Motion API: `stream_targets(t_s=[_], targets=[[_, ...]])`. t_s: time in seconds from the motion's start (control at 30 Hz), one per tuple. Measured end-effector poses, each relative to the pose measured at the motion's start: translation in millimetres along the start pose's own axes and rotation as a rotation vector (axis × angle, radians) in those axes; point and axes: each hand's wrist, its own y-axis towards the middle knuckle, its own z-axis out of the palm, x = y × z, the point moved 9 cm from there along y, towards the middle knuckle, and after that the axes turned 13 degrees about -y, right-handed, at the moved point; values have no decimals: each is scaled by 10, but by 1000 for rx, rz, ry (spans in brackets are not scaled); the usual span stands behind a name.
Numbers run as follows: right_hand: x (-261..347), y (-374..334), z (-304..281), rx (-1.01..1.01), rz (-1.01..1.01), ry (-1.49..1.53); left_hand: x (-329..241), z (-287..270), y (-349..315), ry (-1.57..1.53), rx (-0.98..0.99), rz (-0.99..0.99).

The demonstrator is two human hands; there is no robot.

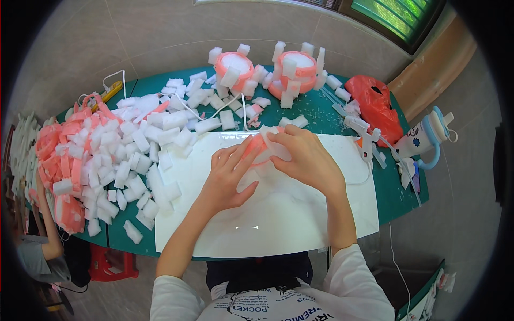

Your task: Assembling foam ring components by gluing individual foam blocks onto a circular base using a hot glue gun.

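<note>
A small pink foam form (256, 144) with a white foam piece (273, 152) against it stands at the far edge of the glossy white board (214, 235). My left hand (229, 179) rests its outstretched fingertips on the pink form's left side, its thumb held apart. On the other side, my right hand (309, 155) curls thumb and fingers round the white piece. My fingers hide part of both. A white hot glue gun (365, 140) is right of my right hand, its clear stick trailing toward the table's right edge.
Left of the board spreads a heap of white foam blocks (142, 142), with pink foam pieces (64, 160) beyond. Two pink foam rings (234, 63) bearing white blocks stand at the back. A red plastic bag (375, 107) and white tumbler (423, 134) stand right. Another person's arm (48, 224) shows far left.
</note>
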Motion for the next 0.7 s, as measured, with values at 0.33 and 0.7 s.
stream_targets(t_s=[0.33,0.7], targets=[[32,-36,-18,-42,30,-58,11,-17,12,-18,-12,-17],[2,-32,-39,-46,26,-5,28,-18,1,-13,-10,-24]])
